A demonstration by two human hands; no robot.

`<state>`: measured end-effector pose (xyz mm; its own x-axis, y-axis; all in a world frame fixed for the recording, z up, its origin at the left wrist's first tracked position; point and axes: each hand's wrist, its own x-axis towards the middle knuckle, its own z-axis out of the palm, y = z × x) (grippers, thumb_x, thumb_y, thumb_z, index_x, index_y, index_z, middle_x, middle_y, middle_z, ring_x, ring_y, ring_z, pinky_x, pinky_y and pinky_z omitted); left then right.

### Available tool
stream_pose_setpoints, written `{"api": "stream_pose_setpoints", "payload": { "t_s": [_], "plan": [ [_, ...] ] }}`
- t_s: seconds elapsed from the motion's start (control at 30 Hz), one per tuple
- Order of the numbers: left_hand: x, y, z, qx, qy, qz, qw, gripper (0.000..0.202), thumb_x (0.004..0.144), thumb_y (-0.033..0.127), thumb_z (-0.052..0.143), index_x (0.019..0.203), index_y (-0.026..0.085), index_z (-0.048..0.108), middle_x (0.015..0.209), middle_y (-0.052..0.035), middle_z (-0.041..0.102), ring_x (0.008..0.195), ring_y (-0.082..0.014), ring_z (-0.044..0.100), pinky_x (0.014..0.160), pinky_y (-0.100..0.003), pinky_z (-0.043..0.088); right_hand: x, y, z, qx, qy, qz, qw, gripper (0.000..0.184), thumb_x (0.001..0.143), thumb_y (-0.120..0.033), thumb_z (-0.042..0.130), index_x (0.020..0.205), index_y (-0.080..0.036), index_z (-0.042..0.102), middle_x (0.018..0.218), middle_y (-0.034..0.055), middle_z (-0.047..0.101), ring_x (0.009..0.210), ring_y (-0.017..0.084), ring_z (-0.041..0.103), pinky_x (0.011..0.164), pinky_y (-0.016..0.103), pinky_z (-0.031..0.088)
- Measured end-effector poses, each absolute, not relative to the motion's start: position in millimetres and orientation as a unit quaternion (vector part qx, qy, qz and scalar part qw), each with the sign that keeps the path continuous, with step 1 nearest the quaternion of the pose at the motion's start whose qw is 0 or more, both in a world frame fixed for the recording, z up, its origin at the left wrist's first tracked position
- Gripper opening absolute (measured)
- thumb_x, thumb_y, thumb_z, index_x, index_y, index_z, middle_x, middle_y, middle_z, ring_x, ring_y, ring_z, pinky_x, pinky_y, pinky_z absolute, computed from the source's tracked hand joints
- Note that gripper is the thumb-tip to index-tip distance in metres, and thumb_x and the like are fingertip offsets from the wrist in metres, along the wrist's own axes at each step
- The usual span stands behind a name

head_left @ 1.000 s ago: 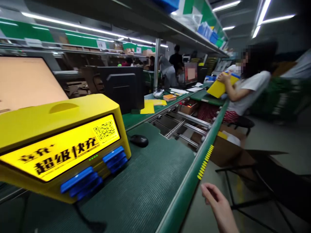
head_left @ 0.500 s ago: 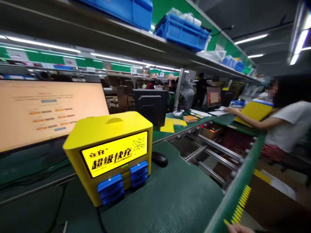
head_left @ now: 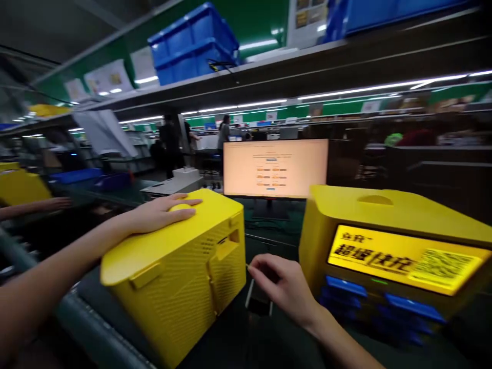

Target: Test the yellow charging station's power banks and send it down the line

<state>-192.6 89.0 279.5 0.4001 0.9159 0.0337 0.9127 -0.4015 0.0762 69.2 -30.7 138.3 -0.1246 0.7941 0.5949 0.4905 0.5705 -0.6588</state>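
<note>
My left hand (head_left: 163, 211) lies flat, fingers stretched, on the top of a yellow perforated box (head_left: 180, 279) that stands at the bench's near edge on the left. To its right stands a second yellow box (head_left: 357, 215) with a lit yellow screen (head_left: 403, 259) and blue slots (head_left: 384, 302) on its front. My right hand (head_left: 282, 284) hovers in the gap between the two boxes, fingers curled in a pinch near the perforated box's side. A small dark object (head_left: 259, 303) lies on the mat just below it. What the fingers hold is unclear.
A lit monitor (head_left: 274, 168) stands behind the boxes. Another person's hand (head_left: 46, 205) reaches in at far left, near another yellow unit (head_left: 19, 185). Blue bins (head_left: 194, 48) sit on the overhead shelf. People (head_left: 223, 130) stand further back along the line.
The view has swung left from the seated co-worker. A second yellow box has come into view with my left hand on it. My right hand rose from the bench edge into the gap.
</note>
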Motion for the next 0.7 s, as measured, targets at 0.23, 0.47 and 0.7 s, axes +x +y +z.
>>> {"api": "stream_pose_setpoints", "payload": {
  "t_s": [0.23, 0.47, 0.7],
  "plan": [
    [-190.9, 78.0, 283.2, 0.839, 0.538, 0.036, 0.07, 0.055, 0.082, 0.069, 0.028, 0.13, 0.044, 0.038, 0.148, 0.0002, 0.024, 0.134, -0.023, 0.025, 0.109, -0.045, 0.016, 30.0, 26.4, 142.9, -0.507, -0.73, 0.141, 0.436, 0.016, 0.084, -0.03, 0.052, 0.085, -0.022, 0.066, 0.067, -0.0002, 0.067, 0.055, 0.014, 0.058, 0.05, 0.024, 0.035],
    [-193.9, 80.9, 281.4, 0.837, 0.541, 0.04, 0.069, 0.054, 0.081, 0.071, 0.03, 0.128, 0.047, 0.039, 0.147, 0.0034, 0.026, 0.132, -0.0223, 0.029, 0.11, -0.043, 0.016, 33.4, 35.3, 147.7, -0.507, -0.753, 0.143, 0.395, 0.017, 0.085, -0.032, 0.054, 0.09, -0.029, 0.07, 0.076, -0.0039, 0.071, 0.052, 0.011, 0.059, 0.05, 0.022, 0.04],
    [-189.6, 78.1, 285.2, 0.832, 0.548, 0.033, 0.086, 0.051, 0.083, 0.066, 0.033, 0.129, 0.046, 0.038, 0.148, 0.0046, 0.022, 0.133, -0.0217, 0.026, 0.11, -0.04, 0.014, 31.1, 30.6, 153.7, -0.541, -0.763, 0.053, 0.349, 0.017, 0.084, -0.029, 0.055, 0.09, -0.027, 0.071, 0.081, 0.0016, 0.072, 0.069, 0.018, 0.065, 0.054, 0.026, 0.036]
  ]
}}
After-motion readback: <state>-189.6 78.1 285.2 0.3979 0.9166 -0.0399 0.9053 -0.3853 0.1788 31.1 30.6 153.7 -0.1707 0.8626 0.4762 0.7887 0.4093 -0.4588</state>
